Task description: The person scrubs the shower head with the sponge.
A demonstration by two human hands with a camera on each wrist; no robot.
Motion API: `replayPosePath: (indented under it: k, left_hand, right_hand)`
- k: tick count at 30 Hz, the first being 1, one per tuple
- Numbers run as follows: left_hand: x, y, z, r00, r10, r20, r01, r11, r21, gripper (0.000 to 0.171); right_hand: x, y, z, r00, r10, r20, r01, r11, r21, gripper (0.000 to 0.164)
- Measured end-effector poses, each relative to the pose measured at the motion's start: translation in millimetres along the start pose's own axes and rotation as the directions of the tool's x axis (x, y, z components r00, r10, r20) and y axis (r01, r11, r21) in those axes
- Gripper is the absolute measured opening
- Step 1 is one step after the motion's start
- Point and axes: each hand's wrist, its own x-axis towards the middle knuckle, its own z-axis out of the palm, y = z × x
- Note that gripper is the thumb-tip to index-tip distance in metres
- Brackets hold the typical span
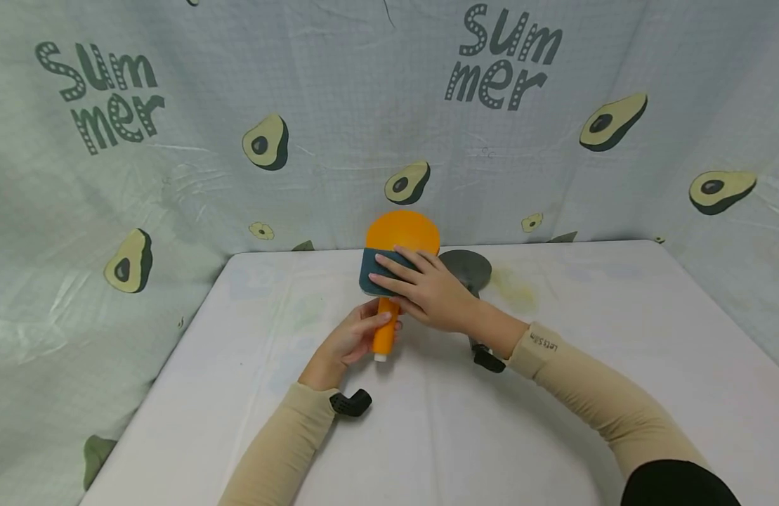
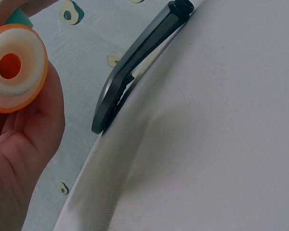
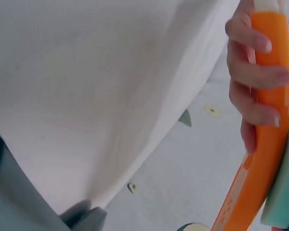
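Left hand (image 1: 351, 341): fingers wrapped round the paddle's handle (image 1: 385, 334).
Right hand (image 1: 427, 288): flat, fingers straight, pressing a sponge (image 1: 379, 270) on the blade.
Paddle (image 1: 403, 232): long axis runs away from the person, blade beyond both hands.

"Summer" — split as "Sum / mer" — is printed twice on the avocado-patterned backdrop cloth (image 1: 364, 105); small lettering on the right sleeve cuff (image 1: 544, 344) is too small to read.

only a dark paddle (image 1: 466, 268) lies on the white table (image 1: 617, 337), right of the orange paddle (image 1: 402, 235).
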Motion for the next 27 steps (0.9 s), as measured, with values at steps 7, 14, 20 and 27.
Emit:
replayPosePath:
  k: [7,14,20,27]
  left_hand:
    - [-0.2,1.0,2.3,1.000,0.013,0.013,-0.014,0.998,0.057,0.052]
    - [-0.1,0.7,4.1,0.999,0.011,0.035,-0.013,0.998,0.057,0.050]
    - [-0.4,1.3,6.6,0.997,0.004,0.081,-0.011,0.997,0.082,0.048]
    - [-2.0,1.7,7.1,0.995,-0.005,0.102,-0.005,0.996,0.094,0.048]
  right_hand:
    - [3.6,14.0,-3.8,0.994,0.108,0.029,-0.108,0.994,0.014,0.050]
    - [6.0,38.2,-12.1,0.956,0.291,0.026,-0.291,0.956,0.021,0.050]
    - [7.5,55.9,-21.5,0.891,0.452,0.031,-0.453,0.891,0.035,0.052]
    - [21.6,54.6,-23.3,0.886,0.461,0.039,-0.460,0.887,-0.033,0.051]
